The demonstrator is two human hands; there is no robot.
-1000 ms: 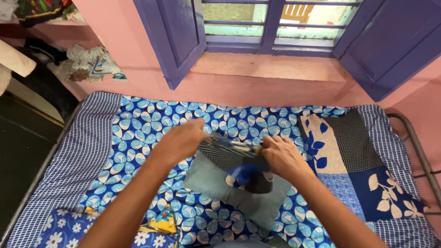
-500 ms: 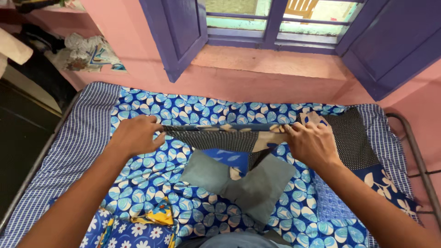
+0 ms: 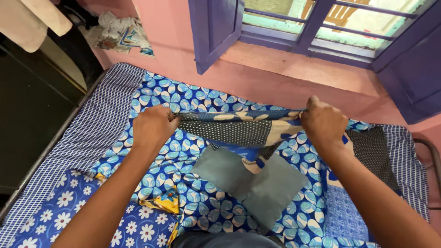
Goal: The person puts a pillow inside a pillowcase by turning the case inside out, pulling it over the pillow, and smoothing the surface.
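Note:
Stretched between both hands is a patchwork pillowcase [image 3: 239,129] of dotted black, blue and cream panels, held by its top edge above the bed. My left hand [image 3: 152,126] grips its left corner and my right hand [image 3: 323,123] grips its right corner. Under the hanging cloth a plain grey pillow [image 3: 257,181] lies on the blue floral bedsheet [image 3: 183,103], and the cloth's lower edge touches the pillow's far side.
A patchwork cloth [image 3: 381,156] covers the bed's right part. A yellow-and-blue fabric piece [image 3: 161,202] lies near left. A metal bed rail [image 3: 46,147] runs along the left, another rail [image 3: 432,154] on the right. Purple window shutters [image 3: 216,27] stand above a pink sill.
My hands have spread apart and lifted the pillowcase from a bunched hold over the pillow to a taut, raised stretch. The view has shifted right.

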